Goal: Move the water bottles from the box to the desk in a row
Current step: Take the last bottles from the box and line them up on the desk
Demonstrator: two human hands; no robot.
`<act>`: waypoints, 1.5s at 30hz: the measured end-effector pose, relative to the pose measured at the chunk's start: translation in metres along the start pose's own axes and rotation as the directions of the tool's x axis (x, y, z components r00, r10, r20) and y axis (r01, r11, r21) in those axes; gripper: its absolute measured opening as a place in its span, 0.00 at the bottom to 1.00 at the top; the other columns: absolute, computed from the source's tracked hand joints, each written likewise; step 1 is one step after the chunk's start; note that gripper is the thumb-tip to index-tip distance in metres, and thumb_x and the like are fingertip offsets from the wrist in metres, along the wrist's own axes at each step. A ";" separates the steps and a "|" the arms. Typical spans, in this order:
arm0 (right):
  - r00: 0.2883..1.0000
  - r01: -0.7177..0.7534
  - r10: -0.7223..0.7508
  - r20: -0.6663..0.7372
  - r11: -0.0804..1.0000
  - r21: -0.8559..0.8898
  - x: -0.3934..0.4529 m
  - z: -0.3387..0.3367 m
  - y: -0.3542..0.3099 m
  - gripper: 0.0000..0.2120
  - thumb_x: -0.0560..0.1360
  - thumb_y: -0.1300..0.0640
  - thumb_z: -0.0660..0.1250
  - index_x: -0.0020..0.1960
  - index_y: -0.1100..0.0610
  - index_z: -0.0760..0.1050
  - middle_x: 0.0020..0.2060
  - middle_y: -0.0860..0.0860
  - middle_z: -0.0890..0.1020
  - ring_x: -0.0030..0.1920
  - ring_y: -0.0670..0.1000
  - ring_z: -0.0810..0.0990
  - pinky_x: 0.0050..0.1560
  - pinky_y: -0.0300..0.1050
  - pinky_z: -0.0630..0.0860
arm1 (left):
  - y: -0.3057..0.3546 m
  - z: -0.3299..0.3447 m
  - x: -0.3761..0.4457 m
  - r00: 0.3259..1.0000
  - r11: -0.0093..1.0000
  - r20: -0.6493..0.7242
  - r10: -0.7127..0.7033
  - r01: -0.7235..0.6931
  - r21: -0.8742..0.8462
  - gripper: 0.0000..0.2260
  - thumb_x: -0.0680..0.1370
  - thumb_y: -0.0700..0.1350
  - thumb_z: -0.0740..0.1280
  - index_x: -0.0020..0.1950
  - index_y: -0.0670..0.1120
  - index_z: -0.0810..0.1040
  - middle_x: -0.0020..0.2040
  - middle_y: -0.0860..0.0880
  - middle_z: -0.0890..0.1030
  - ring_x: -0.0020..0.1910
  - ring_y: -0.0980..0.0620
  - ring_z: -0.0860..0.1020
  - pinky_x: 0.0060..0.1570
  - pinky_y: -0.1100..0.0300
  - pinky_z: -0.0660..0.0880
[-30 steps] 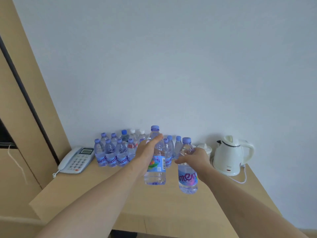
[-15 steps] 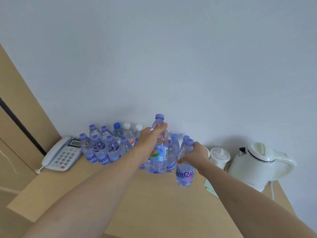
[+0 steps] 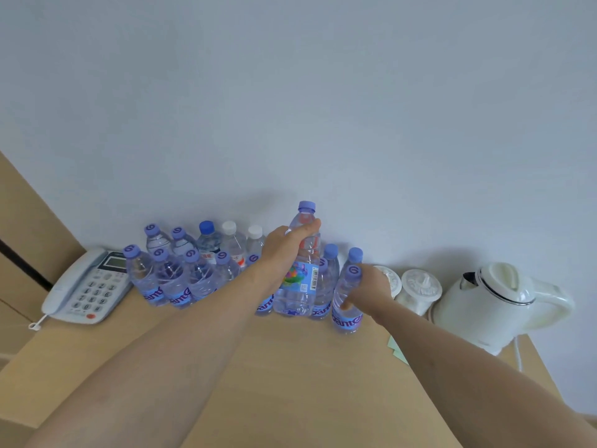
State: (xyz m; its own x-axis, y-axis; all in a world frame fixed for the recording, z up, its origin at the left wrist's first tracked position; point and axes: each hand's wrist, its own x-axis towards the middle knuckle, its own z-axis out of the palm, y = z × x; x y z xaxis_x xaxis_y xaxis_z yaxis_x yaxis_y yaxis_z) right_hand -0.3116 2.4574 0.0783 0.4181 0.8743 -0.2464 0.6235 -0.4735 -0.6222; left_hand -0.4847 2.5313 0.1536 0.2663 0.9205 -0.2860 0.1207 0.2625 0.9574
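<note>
L hand grips tall bottle at its shoulder, fingers wrapped round, base at counter in the bottle cluster. R hand holds small bottle w/ curled fingers, just right of it, near kettle.

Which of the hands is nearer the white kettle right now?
Right. The right hand grips a small bottle a short way left of the kettle; the left hand holds the tall bottle farther left.
</note>
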 end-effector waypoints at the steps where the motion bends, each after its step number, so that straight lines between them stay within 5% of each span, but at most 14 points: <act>1: 1.000 -0.010 0.010 -0.004 1.000 -0.021 0.002 0.002 0.000 0.22 0.63 0.67 0.78 0.55 0.58 0.77 0.47 0.56 0.84 0.51 0.59 0.83 0.52 0.57 0.82 | -0.001 -0.002 0.002 1.000 1.000 0.000 0.003 -0.003 0.004 0.28 0.68 0.62 0.77 0.55 0.40 0.82 0.44 0.42 0.87 0.41 0.42 0.86 0.46 0.48 0.84; 6: 0.998 -0.012 0.007 -0.059 0.997 -0.072 0.011 0.004 0.001 0.24 0.67 0.68 0.75 0.60 0.57 0.74 0.45 0.53 0.79 0.50 0.59 0.80 0.45 0.49 0.76 | -0.003 -0.007 0.009 1.000 1.000 0.008 -0.005 0.005 -0.001 0.30 0.69 0.62 0.76 0.58 0.39 0.82 0.48 0.41 0.87 0.49 0.39 0.86 0.57 0.42 0.81; 11: 0.993 0.017 -0.027 -0.116 0.996 -0.087 0.019 0.010 0.003 0.22 0.67 0.70 0.69 0.60 0.57 0.74 0.45 0.55 0.78 0.46 0.59 0.78 0.43 0.50 0.76 | -0.003 -0.008 0.011 1.000 1.000 0.008 -0.012 0.012 -0.009 0.28 0.71 0.61 0.76 0.58 0.39 0.81 0.48 0.40 0.87 0.50 0.39 0.86 0.55 0.45 0.81; 16: 0.990 0.022 -0.035 -0.135 0.995 -0.096 0.024 0.012 0.004 0.28 0.68 0.73 0.67 0.67 0.58 0.73 0.52 0.53 0.67 0.46 0.56 0.71 0.46 0.47 0.72 | -0.004 -0.008 0.014 1.000 1.000 0.011 -0.020 0.020 -0.014 0.27 0.72 0.60 0.75 0.57 0.39 0.82 0.47 0.42 0.87 0.44 0.43 0.86 0.48 0.51 0.82; 22: 0.998 0.035 -0.041 -0.044 0.990 -0.136 0.017 0.001 -0.007 0.36 0.68 0.64 0.76 0.72 0.55 0.65 0.60 0.58 0.71 0.59 0.61 0.76 0.57 0.54 0.77 | 0.002 0.000 0.013 1.000 1.000 0.025 -0.003 0.003 -0.005 0.27 0.72 0.60 0.76 0.57 0.39 0.82 0.47 0.40 0.87 0.40 0.44 0.86 0.40 0.55 0.82; 25: 0.993 0.102 -0.110 -0.048 0.984 -0.147 0.016 -0.015 -0.026 0.43 0.62 0.58 0.83 0.72 0.53 0.67 0.63 0.57 0.71 0.62 0.59 0.75 0.57 0.49 0.76 | 0.010 0.004 0.009 1.000 1.000 -0.011 0.023 -0.023 0.013 0.30 0.67 0.63 0.77 0.58 0.42 0.80 0.47 0.41 0.87 0.43 0.42 0.87 0.46 0.49 0.84; 32: 0.946 0.256 -0.269 -0.179 0.962 -0.093 0.011 -0.030 -0.068 0.32 0.67 0.53 0.81 0.68 0.54 0.73 0.59 0.55 0.74 0.61 0.57 0.74 0.52 0.44 0.70 | 0.034 -0.014 -0.006 0.989 0.988 -0.096 0.116 -0.105 0.112 0.34 0.54 0.65 0.79 0.54 0.50 0.78 0.49 0.49 0.86 0.44 0.51 0.86 0.50 0.48 0.83; 39: 0.915 0.358 -0.370 -0.159 0.929 -0.099 0.000 -0.006 -0.113 0.23 0.73 0.52 0.74 0.66 0.54 0.74 0.59 0.57 0.76 0.60 0.58 0.75 0.55 0.47 0.72 | 0.030 -0.059 -0.034 0.968 0.976 -0.185 0.167 -0.136 0.172 0.20 0.57 0.60 0.81 0.42 0.52 0.82 0.41 0.53 0.86 0.44 0.52 0.85 0.44 0.55 0.82; 45: 0.899 0.414 -0.420 -0.121 0.908 -0.072 -0.021 0.034 -0.158 0.22 0.72 0.50 0.74 0.64 0.54 0.75 0.57 0.55 0.76 0.59 0.57 0.76 0.55 0.48 0.74 | 0.024 -0.117 -0.052 0.936 0.947 -0.279 0.217 -0.132 0.294 0.24 0.57 0.69 0.77 0.44 0.55 0.82 0.43 0.59 0.84 0.47 0.57 0.82 0.46 0.54 0.79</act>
State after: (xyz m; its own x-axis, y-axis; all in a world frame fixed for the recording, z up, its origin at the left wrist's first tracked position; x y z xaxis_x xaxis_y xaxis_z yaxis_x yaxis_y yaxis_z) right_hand -0.4414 2.5174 0.1562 0.1946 0.9722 0.1299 0.7863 -0.0755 -0.6132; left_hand -0.6075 2.5235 0.1965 0.0089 0.9988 -0.0481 0.3605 0.0416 0.9318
